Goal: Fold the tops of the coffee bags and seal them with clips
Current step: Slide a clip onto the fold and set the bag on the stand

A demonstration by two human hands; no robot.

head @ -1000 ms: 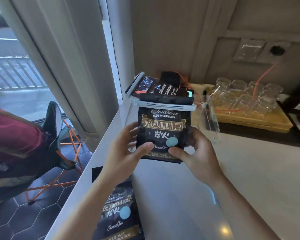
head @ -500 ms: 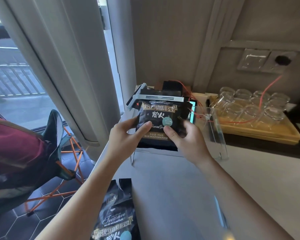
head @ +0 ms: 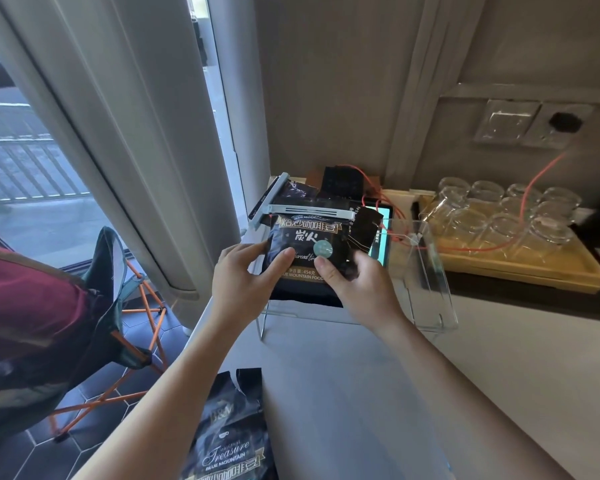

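Both hands have carried the clipped coffee bag [head: 303, 251] forward since a second ago, from mid-air in front of the person out over the clear acrylic tray [head: 430, 271] at the back of the bench [head: 378, 393]. The left hand [head: 243, 282] grips the bag's left edge, thumb pressed across the front panel. The right hand [head: 357, 285] grips the lower right side, its thumb on the front just below the round pale sticker. The bag stands roughly upright, its base resting at the near part of the tray, though the exact contact is hard to make out through the clear plastic.

Its top is folded over and pinched under a long pale sealing clip [head: 309, 212] that runs across the full width. Behind it, leaning toward the wall, is another dark bag with a second clip [head: 274, 192] along its top, and the corner of a further dark bag [head: 364, 230] shows just to the right.

An unsealed coffee bag [head: 232, 441] lies flat at the near left edge of the bench, its top open and unclipped. To the right of the tray, a yellow wooden tray [head: 534, 271] holds upturned glasses [head: 499, 216], with an orange cable [head: 534, 174] trailing over them.
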